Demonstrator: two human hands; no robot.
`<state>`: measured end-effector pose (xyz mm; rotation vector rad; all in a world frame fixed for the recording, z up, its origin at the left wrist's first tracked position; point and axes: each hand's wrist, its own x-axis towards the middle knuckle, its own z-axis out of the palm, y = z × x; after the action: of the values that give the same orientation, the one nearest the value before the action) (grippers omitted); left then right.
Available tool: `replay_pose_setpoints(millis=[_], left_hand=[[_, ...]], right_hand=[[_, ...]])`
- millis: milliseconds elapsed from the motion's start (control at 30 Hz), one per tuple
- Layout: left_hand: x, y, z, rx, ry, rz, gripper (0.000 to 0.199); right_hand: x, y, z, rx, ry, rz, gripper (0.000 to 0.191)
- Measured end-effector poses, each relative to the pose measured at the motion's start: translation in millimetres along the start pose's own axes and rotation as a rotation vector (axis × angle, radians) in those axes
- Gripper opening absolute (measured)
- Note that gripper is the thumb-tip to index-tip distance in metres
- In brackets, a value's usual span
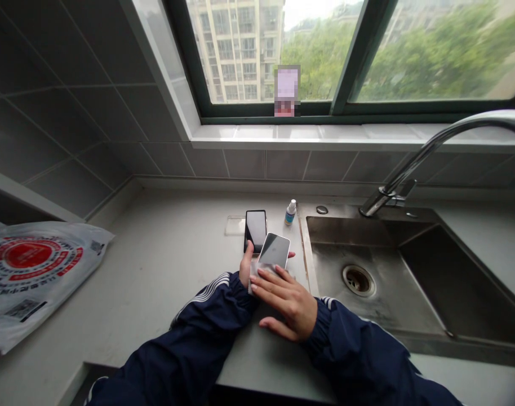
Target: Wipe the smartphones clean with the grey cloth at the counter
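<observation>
My left hand (245,268) is closed around a smartphone (275,248) with a dark glossy face and a pale edge, tilted above the counter. Its thumb shows on the left, and a fingertip shows past the phone's right edge. My right hand (289,301) lies over the phone's lower part, fingers stretched flat on a thin greyish-white cloth (256,270) and thumb apart. How far the cloth reaches under the fingers is hidden. Just behind, a second smartphone (255,228) with a black screen lies on the counter, beside a clear phone case (234,225).
A small white bottle with a blue label (290,213) stands near the sink's left rim. The steel sink (337,254) and its curved faucet (403,158) are on the right. At left lies a white plastic bag (33,276) with red print on the pale counter (173,237).
</observation>
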<state>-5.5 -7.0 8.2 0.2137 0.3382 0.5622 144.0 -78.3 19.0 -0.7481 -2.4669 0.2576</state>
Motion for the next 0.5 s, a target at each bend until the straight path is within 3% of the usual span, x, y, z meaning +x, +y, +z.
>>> replay_pose_setpoints(millis=[167, 300, 500], left_hand=[[3.9, -4.5, 3.8, -0.049, -0.018, 0.051, 0.095], [7.0, -7.1, 3.9, -0.074, 0.062, 0.114, 0.074], [9.7, -8.3, -0.8, -0.045, 0.095, 0.018, 0.063]], right_hand=[[-2.8, 12.3, -7.3, -0.051, 0.023, 0.043, 0.054], [-7.0, 29.8, -17.2, -0.125, 0.065, 0.119, 0.052], [-13.5, 54.3, -20.8, -0.194, 0.146, 0.256, 0.050]])
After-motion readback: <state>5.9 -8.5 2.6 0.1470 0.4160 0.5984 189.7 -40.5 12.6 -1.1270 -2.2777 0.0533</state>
